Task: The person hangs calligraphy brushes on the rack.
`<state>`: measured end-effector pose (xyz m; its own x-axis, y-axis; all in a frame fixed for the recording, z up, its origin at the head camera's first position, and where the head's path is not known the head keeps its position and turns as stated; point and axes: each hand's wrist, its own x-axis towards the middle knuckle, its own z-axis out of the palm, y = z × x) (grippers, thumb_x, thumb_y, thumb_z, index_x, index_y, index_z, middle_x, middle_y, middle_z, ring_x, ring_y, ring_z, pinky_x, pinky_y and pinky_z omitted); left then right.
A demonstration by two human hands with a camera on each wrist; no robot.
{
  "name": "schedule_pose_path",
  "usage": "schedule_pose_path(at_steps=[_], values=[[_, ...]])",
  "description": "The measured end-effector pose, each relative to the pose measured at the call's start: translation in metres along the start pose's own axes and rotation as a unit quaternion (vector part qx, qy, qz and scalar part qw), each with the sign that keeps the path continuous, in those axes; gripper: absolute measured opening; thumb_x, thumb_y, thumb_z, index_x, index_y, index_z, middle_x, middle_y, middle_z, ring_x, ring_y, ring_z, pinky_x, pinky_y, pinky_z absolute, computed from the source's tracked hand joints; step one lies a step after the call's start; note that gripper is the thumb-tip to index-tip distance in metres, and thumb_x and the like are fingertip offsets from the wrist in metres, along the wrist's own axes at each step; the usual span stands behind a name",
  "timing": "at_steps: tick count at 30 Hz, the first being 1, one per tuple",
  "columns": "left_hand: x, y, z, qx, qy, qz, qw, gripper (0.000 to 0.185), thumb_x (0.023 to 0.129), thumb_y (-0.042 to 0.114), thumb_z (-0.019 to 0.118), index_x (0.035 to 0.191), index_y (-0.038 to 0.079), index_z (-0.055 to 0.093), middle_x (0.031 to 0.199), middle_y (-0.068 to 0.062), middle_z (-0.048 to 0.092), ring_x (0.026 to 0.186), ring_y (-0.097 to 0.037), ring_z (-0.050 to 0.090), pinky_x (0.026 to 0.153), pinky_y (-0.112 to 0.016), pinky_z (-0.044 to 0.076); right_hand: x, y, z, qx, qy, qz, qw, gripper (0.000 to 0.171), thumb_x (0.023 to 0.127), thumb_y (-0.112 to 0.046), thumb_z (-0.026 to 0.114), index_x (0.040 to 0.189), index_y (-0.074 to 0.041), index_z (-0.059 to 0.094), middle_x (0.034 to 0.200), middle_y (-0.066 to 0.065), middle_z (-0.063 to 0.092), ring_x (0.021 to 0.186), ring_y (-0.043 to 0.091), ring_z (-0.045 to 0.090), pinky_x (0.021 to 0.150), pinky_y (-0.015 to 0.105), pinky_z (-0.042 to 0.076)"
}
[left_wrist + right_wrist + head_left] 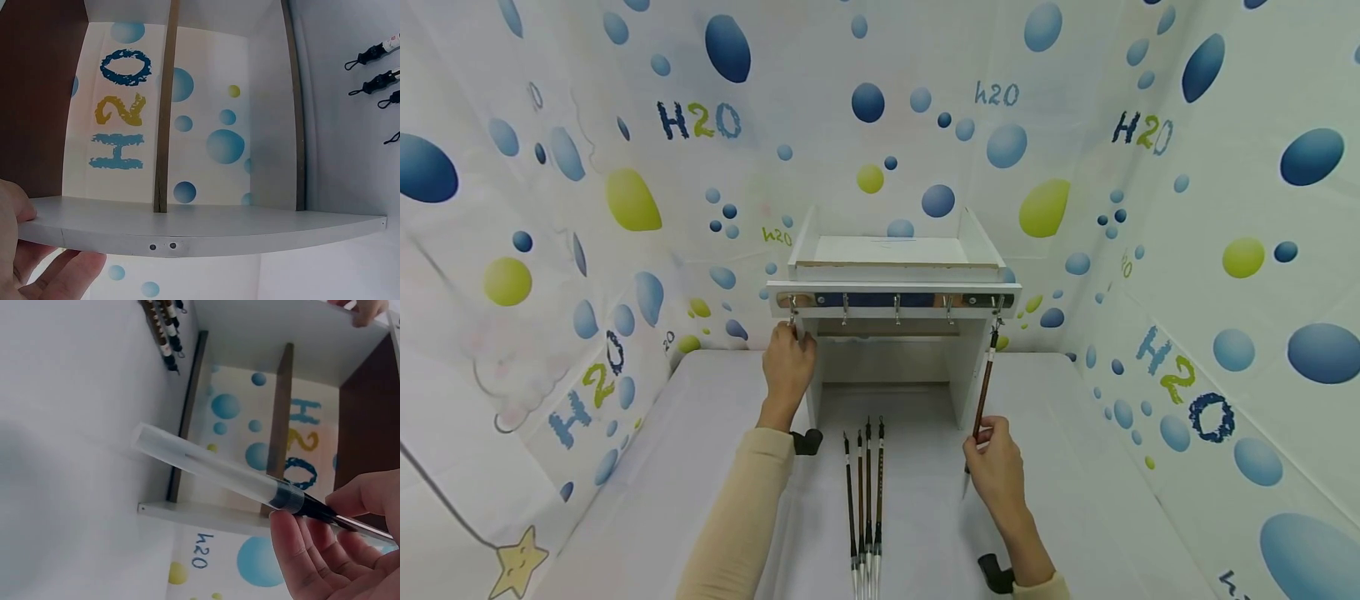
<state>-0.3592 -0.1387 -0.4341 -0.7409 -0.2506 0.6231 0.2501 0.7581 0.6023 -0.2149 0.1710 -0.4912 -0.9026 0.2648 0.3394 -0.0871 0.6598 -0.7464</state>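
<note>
A white rack (891, 275) stands on the table, with a shiny hook rail (917, 300) along its upper front. My left hand (788, 371) grips the rack's left side; in the left wrist view its thumb and fingers (69, 275) lie on either face of the side panel (206, 234). My right hand (998, 462) pinches a calligraphy brush (985, 383) with a brown handle and a clear cap (212, 469) over its bristles. The brush hangs cap down, its loop end up at the rightmost hook (998, 307). Whether the loop is over the hook is too small to tell.
Several more calligraphy brushes (868, 492) lie side by side on the white table (715, 450), in front of the rack, loops toward it. A tray-like top shelf (891, 250) sits above the rail. Patterned sheets (820, 83) surround the table at the back and sides.
</note>
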Motion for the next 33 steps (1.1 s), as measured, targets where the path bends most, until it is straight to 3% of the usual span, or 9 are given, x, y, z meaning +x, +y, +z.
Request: schedule_pose_path(at_steps=[20, 33], values=[[0.0, 0.002, -0.001, 0.007, -0.002, -0.007, 0.9999, 0.023, 0.093, 0.015, 0.059, 0.098, -0.008, 0.058, 0.092, -0.027, 0.063, 0.079, -0.051, 0.066, 0.069, -0.063, 0.052, 0.031, 0.031, 0.016, -0.028, 0.007, -0.049, 0.998, 0.021, 0.088, 0.001, 0.061, 0.107, 0.008, 0.055, 0.092, 0.022, 0.068, 0.075, 0.029, 0.069, 0.054, 0.029, 0.051], [0.001, 0.0, 0.0, 0.011, -0.003, -0.005, 0.9999, 0.023, 0.093, 0.015, 0.058, 0.099, -0.007, 0.058, 0.093, -0.026, 0.063, 0.079, -0.051, 0.066, 0.068, -0.063, 0.052, 0.054, 0.041, 0.023, -0.031, -0.01, -0.04, 0.999, 0.019, 0.089, -0.001, 0.061, 0.105, 0.006, 0.055, 0.09, 0.023, 0.069, 0.066, 0.024, 0.07, 0.052, 0.028, 0.05]])
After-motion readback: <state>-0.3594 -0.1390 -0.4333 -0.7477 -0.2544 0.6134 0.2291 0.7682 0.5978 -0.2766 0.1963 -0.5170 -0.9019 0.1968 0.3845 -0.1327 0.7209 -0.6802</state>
